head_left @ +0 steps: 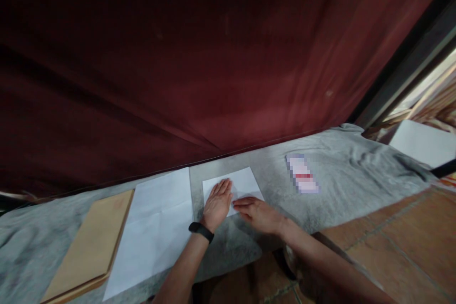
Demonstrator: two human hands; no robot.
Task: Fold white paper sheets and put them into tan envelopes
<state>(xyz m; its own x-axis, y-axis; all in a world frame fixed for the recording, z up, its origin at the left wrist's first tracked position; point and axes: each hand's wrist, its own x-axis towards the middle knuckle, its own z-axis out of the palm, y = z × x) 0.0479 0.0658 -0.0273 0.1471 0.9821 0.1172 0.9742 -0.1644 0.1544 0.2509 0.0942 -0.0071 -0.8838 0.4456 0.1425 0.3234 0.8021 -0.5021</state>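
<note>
While both hands are down on the small white sheet [250, 181], I note their positions. Sheet lies flat on the grey cloth [342, 175], mid-scene, right of the large white sheet [153, 232] and apart from it; a brown pad-like stack [90, 242] farther left. Left hand [218, 203], black band [201, 232] at its wrist: laid palm down, fingers stretched toward the far edge, grasping nothing. Right hand [259, 215]: fingers reaching leftward across the sheet's near right part, tips just beside the left hand; its underside is hidden, so I cannot tell whether it pinches paper. Step in hand looks like pressing the sheet flat. To do it well, in my judgement: left palm firm as an anchor, right fingertips stroking outward from it with light, even pressure, edges watched for slipping. Soft cloth beneath probably gives a little, so several gentle passes should serve better than one hard shove. A blurred-out packet [302, 175] lies well right.
</note>
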